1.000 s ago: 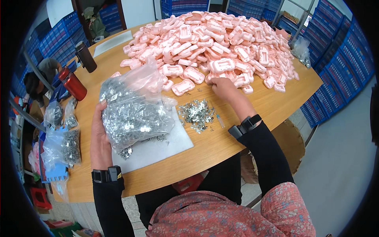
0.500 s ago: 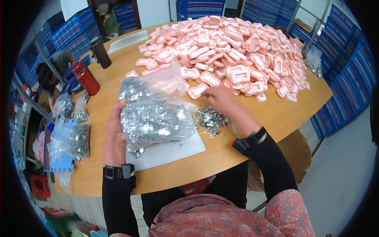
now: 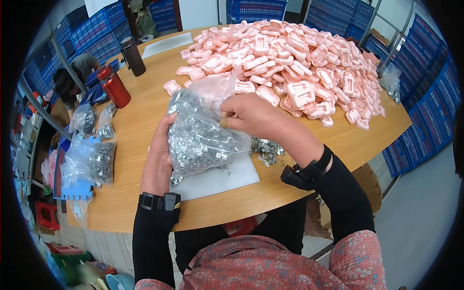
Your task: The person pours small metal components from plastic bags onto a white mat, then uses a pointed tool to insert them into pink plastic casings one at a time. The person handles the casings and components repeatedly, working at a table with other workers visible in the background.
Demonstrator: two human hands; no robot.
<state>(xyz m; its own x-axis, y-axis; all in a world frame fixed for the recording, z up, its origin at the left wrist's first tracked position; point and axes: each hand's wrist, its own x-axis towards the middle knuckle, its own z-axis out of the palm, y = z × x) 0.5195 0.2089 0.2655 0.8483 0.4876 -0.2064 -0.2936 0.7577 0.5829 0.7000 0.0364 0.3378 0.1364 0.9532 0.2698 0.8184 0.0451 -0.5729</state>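
Left hand (image 3: 158,152) and right hand (image 3: 245,115) at a clear bag (image 3: 203,142) of metal pieces
The left, partly curled, grips the bag's left side; the right, fingers bent, meets its upper right; whether it pinches, I cannot tell. The bag is over a white pad (image 3: 232,180) on the counter (image 3: 130,157), beside loose metal bits (image 3: 267,151); beyond rises a heap of pink shells (image 3: 295,60).

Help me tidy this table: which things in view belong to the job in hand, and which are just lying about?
Likely in use:
clear bag of metal parts, left hand holding it, right hand at its upper part
loose metal pile
white pad under the bag
pink pieces

Probably just lying about:
red bottle
dark bottle
white sheet at the back
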